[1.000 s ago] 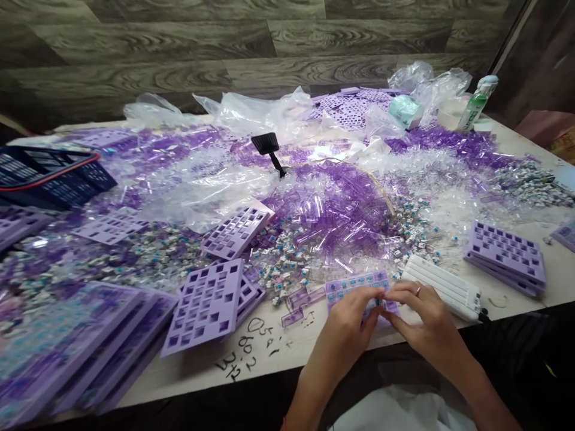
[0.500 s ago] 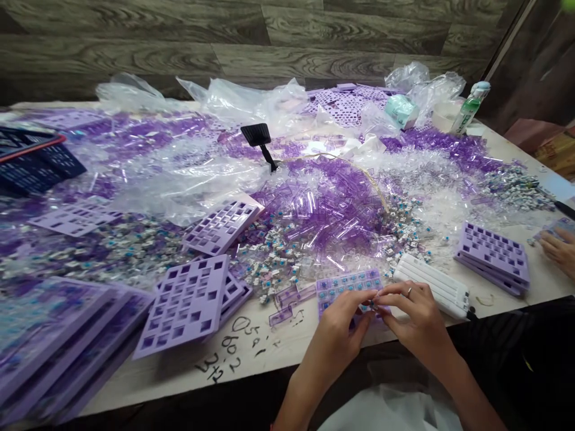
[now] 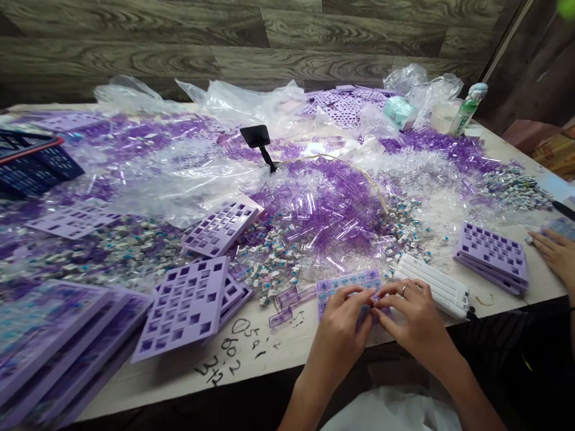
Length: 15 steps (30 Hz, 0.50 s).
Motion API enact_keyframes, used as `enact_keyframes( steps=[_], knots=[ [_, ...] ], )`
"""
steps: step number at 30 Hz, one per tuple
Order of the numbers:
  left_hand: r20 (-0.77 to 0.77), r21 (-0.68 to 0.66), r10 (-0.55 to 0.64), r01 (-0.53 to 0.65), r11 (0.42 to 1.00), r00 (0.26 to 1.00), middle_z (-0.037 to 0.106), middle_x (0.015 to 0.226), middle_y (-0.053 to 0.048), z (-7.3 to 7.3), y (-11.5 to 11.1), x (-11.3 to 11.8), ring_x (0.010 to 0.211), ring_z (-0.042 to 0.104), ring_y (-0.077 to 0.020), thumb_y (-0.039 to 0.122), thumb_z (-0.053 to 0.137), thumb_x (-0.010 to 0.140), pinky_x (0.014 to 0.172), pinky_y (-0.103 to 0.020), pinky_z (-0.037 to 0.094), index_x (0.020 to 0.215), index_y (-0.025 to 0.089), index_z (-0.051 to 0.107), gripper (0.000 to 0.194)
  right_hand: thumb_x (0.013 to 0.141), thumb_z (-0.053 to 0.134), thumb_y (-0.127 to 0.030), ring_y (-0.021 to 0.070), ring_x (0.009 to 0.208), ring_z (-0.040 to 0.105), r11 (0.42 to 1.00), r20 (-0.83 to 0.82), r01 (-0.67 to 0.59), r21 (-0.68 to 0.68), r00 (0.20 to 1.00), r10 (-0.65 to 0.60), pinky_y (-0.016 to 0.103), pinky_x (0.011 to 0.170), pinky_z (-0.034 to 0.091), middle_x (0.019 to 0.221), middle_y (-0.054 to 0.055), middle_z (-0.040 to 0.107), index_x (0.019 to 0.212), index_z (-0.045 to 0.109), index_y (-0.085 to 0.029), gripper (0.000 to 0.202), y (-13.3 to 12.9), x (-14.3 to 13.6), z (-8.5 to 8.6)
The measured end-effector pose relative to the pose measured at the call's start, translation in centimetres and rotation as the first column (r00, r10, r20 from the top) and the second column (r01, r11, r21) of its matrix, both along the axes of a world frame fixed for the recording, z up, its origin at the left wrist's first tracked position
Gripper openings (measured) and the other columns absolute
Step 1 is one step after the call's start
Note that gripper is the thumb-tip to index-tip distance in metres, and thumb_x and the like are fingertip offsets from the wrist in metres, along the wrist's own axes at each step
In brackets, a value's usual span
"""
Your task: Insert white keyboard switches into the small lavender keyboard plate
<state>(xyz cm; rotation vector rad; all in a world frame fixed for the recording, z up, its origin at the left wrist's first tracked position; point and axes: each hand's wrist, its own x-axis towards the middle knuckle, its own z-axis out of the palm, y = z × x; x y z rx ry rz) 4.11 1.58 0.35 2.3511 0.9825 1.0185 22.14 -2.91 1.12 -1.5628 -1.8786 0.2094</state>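
Note:
Near the table's front edge lies a purple plate [image 3: 324, 288] whose holes carry blue-centred switches. Over its lower part my left hand [image 3: 348, 317] has its fingertips pinched together; what they hold is too small to name. My right hand [image 3: 406, 311], with a ring on one finger, meets it from the right, its fingertips also pressed close. The hands cover much of the plate. A white ribbed device [image 3: 433, 286] lies just beyond my right hand. Clear purple pieces [image 3: 282, 317] lie left of the plate, and white switches with blue centres [image 3: 278, 257] are heaped behind it.
Purple plates are stacked at the left [image 3: 184, 305] and right [image 3: 492, 254]. Clear purple pieces [image 3: 332, 203] fill the middle, near a black brush [image 3: 255, 136]. A blue basket [image 3: 40, 167] stands far left, a bottle [image 3: 467, 111] back right. Another person's hand [image 3: 554, 251] is at the right.
My fingertips have shifted slightly over the plate, and the small piece between them is now mostly hidden. The other person's hand has moved left and is spread further over the table.

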Motion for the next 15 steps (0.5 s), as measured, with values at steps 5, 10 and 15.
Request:
enact_keyframes(
  steps=[5,10,15],
  knots=[
    [-0.032,0.037,-0.020,0.022,0.999,0.999,0.073,0.111,-0.007,0.6,0.0,-0.5,0.110,0.067,-0.0231,0.016,0.058,0.097,0.095,-0.040,0.058,0.129,0.023,0.060,0.032,0.090,0.070,-0.021,0.0220,0.107,0.066,0.998,0.043,-0.035,-0.058,0.998,0.038,0.042,0.098,0.040,0.107,0.003,0.072,0.094,0.072,-0.028,0.007,0.5,0.5,0.2],
    [-0.089,0.118,0.058,-0.048,0.992,0.994,0.074,0.112,-0.005,0.4,0.1,-2.1,0.117,0.064,-0.0249,0.020,0.064,0.095,0.101,-0.043,0.052,0.124,0.023,0.062,0.029,0.090,0.070,-0.021,0.0235,0.109,0.064,0.995,0.050,-0.077,-0.066,0.995,0.081,0.043,0.098,0.042,0.110,0.004,0.071,0.095,0.072,-0.028,0.008,1.0,1.0,0.2],
    [-0.042,0.103,0.064,-0.060,0.993,0.997,0.072,0.117,-0.007,-0.1,0.2,-3.5,0.122,0.062,-0.0262,0.022,0.068,0.093,0.103,-0.045,0.053,0.121,0.025,0.064,0.029,0.089,0.071,-0.018,0.0261,0.117,0.060,0.995,0.028,-0.017,-0.093,0.999,0.020,0.046,0.101,0.044,0.115,0.006,0.070,0.091,0.072,-0.027,0.009,1.1,0.5,0.8]
  ],
)
